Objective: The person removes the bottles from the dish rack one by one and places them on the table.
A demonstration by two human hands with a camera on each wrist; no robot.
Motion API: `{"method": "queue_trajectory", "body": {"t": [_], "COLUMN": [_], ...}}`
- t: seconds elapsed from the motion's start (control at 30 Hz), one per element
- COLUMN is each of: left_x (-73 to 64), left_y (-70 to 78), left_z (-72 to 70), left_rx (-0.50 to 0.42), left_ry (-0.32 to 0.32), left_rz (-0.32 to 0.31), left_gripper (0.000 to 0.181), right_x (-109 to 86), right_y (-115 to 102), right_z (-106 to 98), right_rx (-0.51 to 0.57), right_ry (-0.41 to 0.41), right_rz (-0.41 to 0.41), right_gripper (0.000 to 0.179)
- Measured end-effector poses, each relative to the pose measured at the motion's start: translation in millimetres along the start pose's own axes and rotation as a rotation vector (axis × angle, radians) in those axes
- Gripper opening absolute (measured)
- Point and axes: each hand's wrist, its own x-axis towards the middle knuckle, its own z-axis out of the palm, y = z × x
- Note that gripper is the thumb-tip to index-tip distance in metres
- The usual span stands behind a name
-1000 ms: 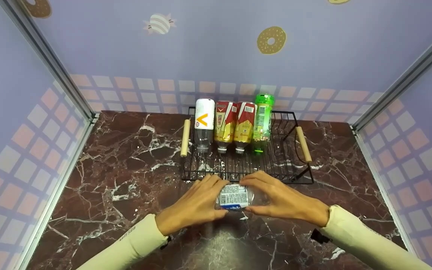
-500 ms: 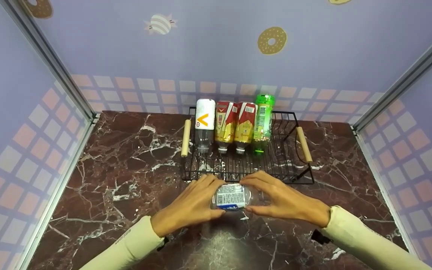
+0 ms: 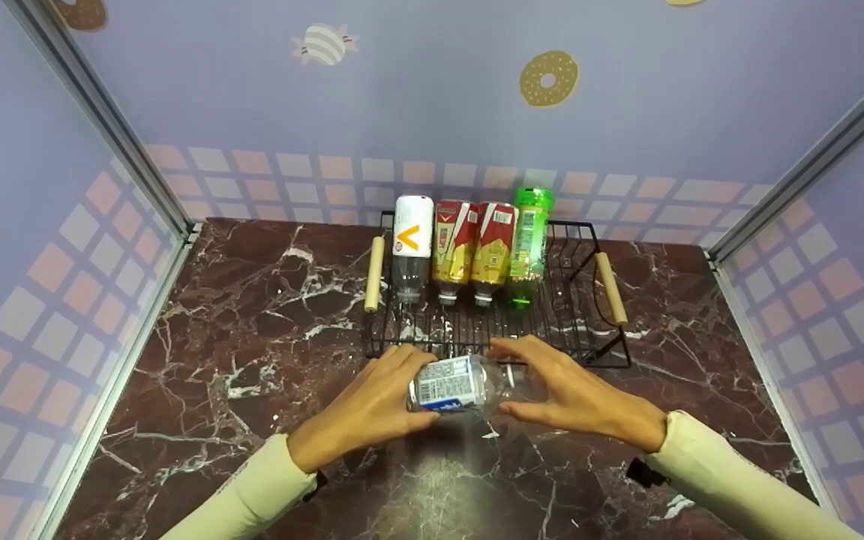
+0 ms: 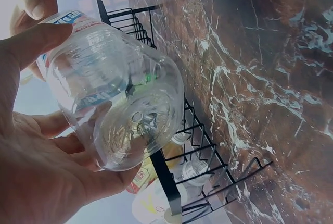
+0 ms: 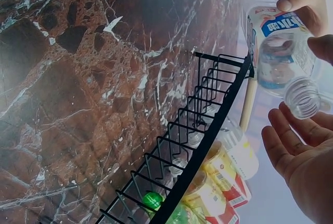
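A clear plastic bottle (image 3: 445, 386) with a white and blue label lies on its side in the air, just in front of the wire rack. My left hand (image 3: 368, 397) grips it near the base, thumb on the near side and fingers round the far side. In the left wrist view the dented base of the bottle (image 4: 138, 122) faces the camera. My right hand (image 3: 578, 390) is spread around the neck end, its fingers standing apart from it. The right wrist view shows a bare threaded bottle neck (image 5: 303, 98) close to those fingers.
A black wire rack (image 3: 496, 360) with wooden handles (image 3: 610, 289) stands at the back of the marbled table (image 3: 252, 420). In it lie a white-labelled bottle (image 3: 412, 229), two red and yellow bottles (image 3: 453, 247) and a green bottle (image 3: 531, 232), necks toward me.
The left hand has drawn the bottle leftward and tilted it slightly, neck end rising. The right hand's fingers have come off the bottle and spread wider. The bottles in the rack stay put.
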Motion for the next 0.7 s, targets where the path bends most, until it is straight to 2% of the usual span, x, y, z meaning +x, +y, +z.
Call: {"method": "queue_trajectory", "body": {"t": [0.17,0.37,0.7], "left_x": [-3.2,-7.8,-11.7], "left_y": [-3.5,-4.9,-8.8], "left_z": [-3.4,-9.1,-14.1], "left_rx": [-0.058,-0.129,-0.152], "left_ry": [0.040,0.046,0.131], "left_rz": [-0.022,-0.091,-0.117], "left_gripper": [0.068,0.073,0.072], "right_x": [-1.8,-4.0,-6.4], "right_y": [0.2,2.3,5.4], "right_z": [-1.2,-1.3,-2.0], "right_rx": [-0.019,-0.033,-0.036], "right_ry": [0.002,0.005,0.022], "right_rz": [0.029,0.048,0.064], "right_gripper": [0.088,0.084,0.084]}}
